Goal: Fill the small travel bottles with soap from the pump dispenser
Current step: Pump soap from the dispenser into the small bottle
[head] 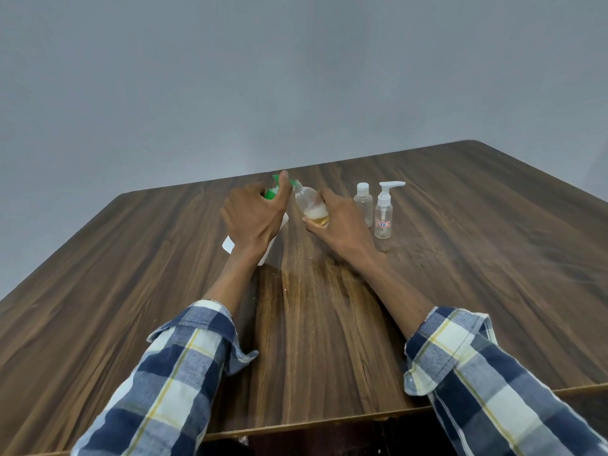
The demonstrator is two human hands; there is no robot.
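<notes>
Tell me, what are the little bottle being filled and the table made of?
The small bottle the right hand grips looks like clear, glossy plastic: you can see yellowish soap and foam through its wall. The table looks like dark brown wood with streaky grain and a smooth, slightly shiny top; it could be a printed wood-look layer over board, which the picture cannot settle.

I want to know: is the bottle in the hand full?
No. The bottle holds only a little yellowish soap and foam near its bottom.
</notes>
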